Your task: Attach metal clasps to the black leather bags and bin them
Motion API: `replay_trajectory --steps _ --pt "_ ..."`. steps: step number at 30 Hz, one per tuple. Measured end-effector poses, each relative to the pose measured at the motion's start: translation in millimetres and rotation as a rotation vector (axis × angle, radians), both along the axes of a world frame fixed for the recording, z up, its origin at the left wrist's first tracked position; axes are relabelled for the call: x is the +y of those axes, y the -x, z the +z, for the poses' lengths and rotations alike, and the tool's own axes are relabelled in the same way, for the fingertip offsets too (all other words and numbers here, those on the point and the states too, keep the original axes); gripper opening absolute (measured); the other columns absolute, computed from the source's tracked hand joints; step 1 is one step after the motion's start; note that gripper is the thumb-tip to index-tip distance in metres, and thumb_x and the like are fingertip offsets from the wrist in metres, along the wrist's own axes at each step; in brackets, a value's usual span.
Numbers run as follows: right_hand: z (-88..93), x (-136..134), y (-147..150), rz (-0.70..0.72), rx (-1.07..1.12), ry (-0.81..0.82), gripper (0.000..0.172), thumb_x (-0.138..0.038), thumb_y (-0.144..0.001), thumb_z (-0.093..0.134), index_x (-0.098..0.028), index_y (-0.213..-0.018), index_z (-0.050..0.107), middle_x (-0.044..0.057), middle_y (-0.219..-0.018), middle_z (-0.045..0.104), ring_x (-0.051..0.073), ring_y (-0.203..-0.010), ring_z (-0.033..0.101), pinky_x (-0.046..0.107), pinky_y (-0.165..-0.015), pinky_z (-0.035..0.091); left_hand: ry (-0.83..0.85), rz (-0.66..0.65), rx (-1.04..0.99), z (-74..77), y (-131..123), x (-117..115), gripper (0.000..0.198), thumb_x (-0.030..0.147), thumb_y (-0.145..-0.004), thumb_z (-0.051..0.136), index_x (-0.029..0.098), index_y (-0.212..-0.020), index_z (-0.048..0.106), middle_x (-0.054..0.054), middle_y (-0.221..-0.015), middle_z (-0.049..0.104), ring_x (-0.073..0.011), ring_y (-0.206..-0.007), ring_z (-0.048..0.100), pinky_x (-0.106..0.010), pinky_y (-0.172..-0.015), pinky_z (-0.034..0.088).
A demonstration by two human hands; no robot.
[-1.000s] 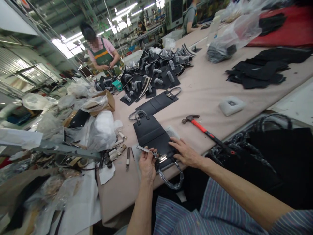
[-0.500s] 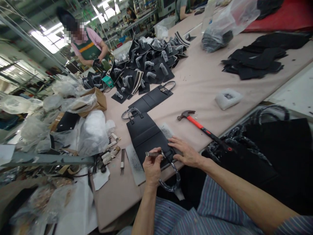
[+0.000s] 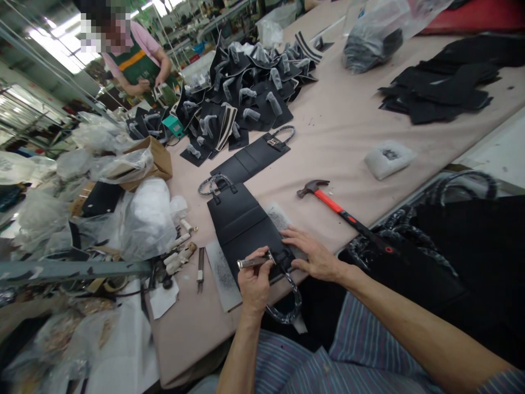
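A black bag panel point(image 3: 241, 219) lies flat before me, partly over a pale speckled slab point(image 3: 221, 279). Loop handles in plastic wrap stick out at both ends; the near handle point(image 3: 289, 312) hangs over the table edge. Pinched in my left hand point(image 3: 255, 282) is a metal punch tool point(image 3: 252, 263), tilted above the near end of the panel. Its tip is close to the panel, and I cannot tell if they touch. My right hand point(image 3: 314, 254) rests on the panel's near right corner, fingers stretched out. A claw hammer point(image 3: 336, 207) with a red and black handle lies to the right.
Another black panel point(image 3: 250, 158) lies beyond, before a heap of wrapped-handle pieces point(image 3: 246, 93). A pronged tool point(image 3: 200, 271) lies left, near plastic bags point(image 3: 147, 219). Black sheets point(image 3: 438, 87) and a white block point(image 3: 389, 160) are at right. A co-worker point(image 3: 137, 60) stands far left.
The camera view has shifted slightly. Both hands keep nearly the same place on the panel, the left still holding the punch tool. The co-worker's hands have moved.
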State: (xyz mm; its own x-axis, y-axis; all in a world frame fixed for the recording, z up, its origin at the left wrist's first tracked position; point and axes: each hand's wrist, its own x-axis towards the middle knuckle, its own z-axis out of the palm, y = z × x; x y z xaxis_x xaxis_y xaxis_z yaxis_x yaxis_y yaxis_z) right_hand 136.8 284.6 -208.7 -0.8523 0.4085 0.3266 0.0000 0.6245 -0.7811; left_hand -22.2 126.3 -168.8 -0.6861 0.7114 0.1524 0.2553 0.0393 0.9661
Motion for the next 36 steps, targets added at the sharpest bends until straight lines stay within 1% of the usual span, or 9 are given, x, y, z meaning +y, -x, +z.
replay_trajectory --steps 2,6,12,16,18,21,29,36 --pt "1.0 -0.8 0.3 -0.005 -0.008 0.006 0.053 -0.036 -0.093 0.066 -0.021 -0.142 0.051 0.013 -0.157 0.044 0.033 -0.152 0.029 0.061 -0.121 0.031 -0.006 -0.011 -0.033 -0.8 0.6 2.9 0.017 0.029 -0.087 0.073 0.019 -0.101 0.069 -0.009 -0.113 0.075 -0.0247 -0.110 0.071 -0.044 -0.105 0.054" --pt "4.4 -2.9 0.6 -0.031 -0.026 0.018 0.051 -0.034 -0.093 0.065 -0.022 -0.141 0.053 0.013 -0.157 0.045 0.034 -0.151 0.029 0.061 -0.121 0.032 0.033 -0.021 -0.056 -1.3 2.1 7.6 0.016 0.030 -0.088 0.073 0.019 -0.100 0.070 -0.010 -0.113 0.075 -0.0253 -0.111 0.070 -0.045 -0.107 0.053" --pt "9.9 -4.7 0.9 -0.044 -0.039 -0.007 0.052 -0.027 -0.090 0.064 -0.022 -0.141 0.052 0.012 -0.158 0.044 0.033 -0.152 0.029 0.060 -0.121 0.032 0.002 -0.013 -0.114 -0.9 2.6 8.0 0.014 0.027 -0.087 0.073 0.019 -0.097 0.068 -0.009 -0.111 0.075 -0.0242 -0.108 0.071 -0.041 -0.100 0.057" --pt "12.8 -4.6 1.0 -0.047 -0.063 0.006 0.057 -0.023 -0.089 0.064 -0.021 -0.143 0.050 0.012 -0.158 0.044 0.031 -0.152 0.028 0.059 -0.123 0.030 -0.010 -0.005 -0.144 -1.4 1.7 8.2 0.015 0.027 -0.088 0.073 0.019 -0.099 0.068 -0.009 -0.110 0.075 -0.0232 -0.107 0.072 -0.041 -0.100 0.058" --pt "13.9 -4.5 1.3 -0.050 -0.081 0.012 0.057 -0.022 -0.088 0.064 -0.021 -0.143 0.050 0.012 -0.158 0.043 0.032 -0.152 0.028 0.060 -0.122 0.031 -0.024 0.007 -0.184 -0.5 1.3 8.9 0.016 0.028 -0.087 0.074 0.019 -0.098 0.068 -0.010 -0.110 0.075 -0.0237 -0.105 0.073 -0.041 -0.098 0.059" --pt "14.5 -4.3 2.0 -0.040 -0.095 0.001 0.055 -0.024 -0.091 0.063 -0.020 -0.143 0.049 0.014 -0.158 0.043 0.033 -0.152 0.028 0.062 -0.121 0.032 -0.043 0.015 -0.234 1.7 1.7 10.1 0.018 0.028 -0.086 0.076 0.018 -0.097 0.067 -0.011 -0.108 0.076 -0.0246 -0.104 0.074 -0.040 -0.094 0.061" --pt "14.3 -3.9 4.6 -0.032 -0.121 -0.004 0.055 -0.037 -0.095 0.063 -0.022 -0.146 0.047 0.015 -0.157 0.043 0.035 -0.152 0.029 0.062 -0.121 0.032 -0.006 0.012 -0.255 4.1 8.0 9.7 0.016 0.025 -0.084 0.075 0.018 -0.097 0.068 -0.010 -0.107 0.076 -0.0242 -0.102 0.074 -0.039 -0.092 0.062" --pt "15.1 -3.6 6.0 -0.026 -0.111 0.002 0.055 -0.045 -0.097 0.060 -0.022 -0.146 0.049 0.016 -0.157 0.044 0.034 -0.152 0.029 0.061 -0.121 0.032 0.055 -0.022 -0.204 0.5 12.9 8.4 0.015 0.026 -0.084 0.075 0.020 -0.098 0.073 -0.010 -0.107 0.076 -0.0255 -0.105 0.072 -0.041 -0.099 0.058"
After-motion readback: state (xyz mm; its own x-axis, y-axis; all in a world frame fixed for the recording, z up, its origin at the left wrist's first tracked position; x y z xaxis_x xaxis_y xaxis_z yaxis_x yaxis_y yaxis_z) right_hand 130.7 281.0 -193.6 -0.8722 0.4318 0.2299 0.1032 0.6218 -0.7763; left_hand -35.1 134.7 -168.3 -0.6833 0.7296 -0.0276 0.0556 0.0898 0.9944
